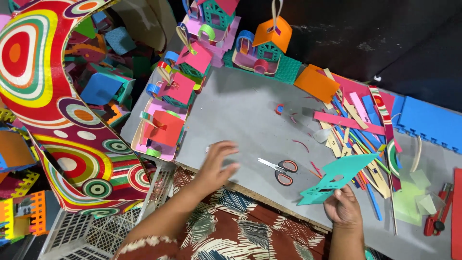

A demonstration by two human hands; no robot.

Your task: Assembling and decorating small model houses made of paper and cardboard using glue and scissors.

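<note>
My right hand (342,208) holds a teal foam cut-out (337,177) shaped like a house wall with window holes, lifted just above the grey board (240,120). My left hand (217,164) hovers flat over the board's near edge with fingers spread, blurred and holding nothing. A pair of scissors (280,169) with red-and-black handles lies shut on the board between my two hands. Several finished foam houses stand along the left and far edges, among them a pink-roofed house (166,130) and an orange-roofed house (270,41).
A pile of coloured foam strips (358,130) covers the right side. Blue foam sheets (430,120) lie at the far right, a red cutter (438,216) near the right edge. A large patterned bag (53,106) filled with foam pieces and a white plastic crate (96,231) sit at left.
</note>
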